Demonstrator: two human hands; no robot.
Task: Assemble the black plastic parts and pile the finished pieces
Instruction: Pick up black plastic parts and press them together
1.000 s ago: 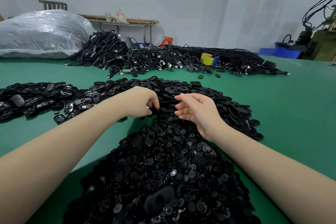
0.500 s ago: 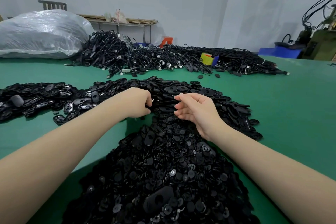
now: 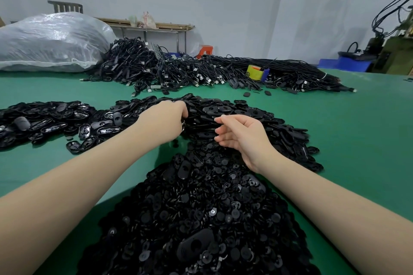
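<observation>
A big heap of small round black parts fills the near middle of the green table. Behind it lies a mound of flat oval black shells. A spread of black pieces covers the left side. My left hand is curled, knuckles up, with its fingertips down in the oval shells; what it grips is hidden. My right hand hovers just right of it over the same mound, fingers loosely apart and empty.
A long pile of black cables runs across the far table, with a yellow and blue tape roll in it. A large clear plastic bag sits far left. Machinery and blue bins stand at far right.
My left hand has moved forward and slightly up into the oval shells. My right hand has drawn away from it and its fingers have spread apart.
</observation>
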